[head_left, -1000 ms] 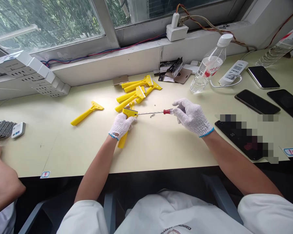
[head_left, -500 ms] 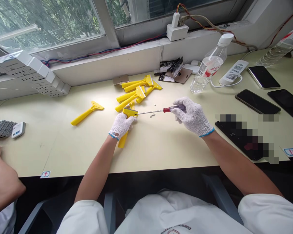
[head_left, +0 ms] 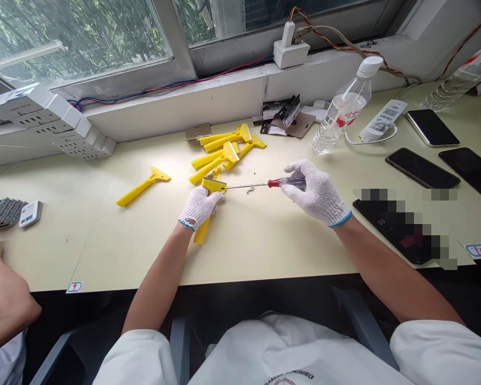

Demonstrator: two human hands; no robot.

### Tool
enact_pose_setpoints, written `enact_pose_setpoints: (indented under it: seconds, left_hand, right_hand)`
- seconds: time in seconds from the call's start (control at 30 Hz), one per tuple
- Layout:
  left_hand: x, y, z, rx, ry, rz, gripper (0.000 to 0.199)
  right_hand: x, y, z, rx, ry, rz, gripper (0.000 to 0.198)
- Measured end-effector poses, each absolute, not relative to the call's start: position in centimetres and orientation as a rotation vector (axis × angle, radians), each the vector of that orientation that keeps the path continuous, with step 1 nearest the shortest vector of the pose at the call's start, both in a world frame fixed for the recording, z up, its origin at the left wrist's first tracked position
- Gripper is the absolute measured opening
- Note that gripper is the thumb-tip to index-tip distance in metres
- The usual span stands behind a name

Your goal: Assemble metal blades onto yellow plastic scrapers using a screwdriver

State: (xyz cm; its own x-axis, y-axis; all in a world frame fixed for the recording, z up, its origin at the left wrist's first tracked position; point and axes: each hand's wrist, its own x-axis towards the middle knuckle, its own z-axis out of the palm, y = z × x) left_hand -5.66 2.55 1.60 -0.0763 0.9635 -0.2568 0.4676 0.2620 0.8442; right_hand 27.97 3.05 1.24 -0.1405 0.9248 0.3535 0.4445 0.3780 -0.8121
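My left hand [head_left: 200, 206], in a white knit glove with a blue cuff edge, is closed round a yellow scraper [head_left: 201, 231]. The scraper's head sticks out above the thumb and its handle points down toward the table edge. My right hand [head_left: 315, 191], gloved alike, grips the clear handle of a screwdriver [head_left: 273, 183] between thumb and fingers. The shaft lies nearly level, its tip at the right side of the scraper's head. Small screws [head_left: 250, 190] lie on the table just below the shaft. Behind my left hand sits a pile of yellow scrapers [head_left: 224, 152].
Another yellow scraper [head_left: 142, 187] lies to the left. Opened black packaging [head_left: 286, 116], a water bottle [head_left: 342, 107], a power strip [head_left: 383, 120] and several phones [head_left: 423, 167] stand or lie toward the right. A co-worker's arm [head_left: 6, 291] rests at the left edge.
The fingers of my right hand have shifted and opened a little around the screwdriver handle. My left hand and the scraper stay where they were.
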Motion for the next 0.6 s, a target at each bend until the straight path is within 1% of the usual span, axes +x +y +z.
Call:
enact_pose_setpoints:
  seconds: [0.1, 0.2, 0.3, 0.43, 0.6]
  left_hand:
    - [-5.57, 2.50, 1.69, 1.327, 1.662, 0.755, 0.015]
    - [-5.61, 2.46, 1.67, 1.338, 1.670, 0.743, 0.016]
    - [-5.72, 2.47, 1.56, 1.358, 1.677, 0.730, 0.016]
    - [-5.90, 2.55, 1.29, 1.371, 1.674, 0.731, 0.016]
    - [-6.08, 2.65, 0.92, 1.385, 1.684, 0.733, 0.020]
  right_hand:
    - [27.87, 3.12, 1.09, -1.127, -1.760, 0.694, 0.040]
    - [27.70, 3.29, 1.02, -1.085, -1.743, 0.696, 0.033]
    - [27.58, 3.39, 1.04, -1.111, -1.683, 0.799, 0.027]
    - [27.76, 3.25, 1.25, -1.233, -1.659, 0.862, 0.036]
    - [27.82, 3.00, 1.44, -1.227, -1.703, 0.787, 0.037]
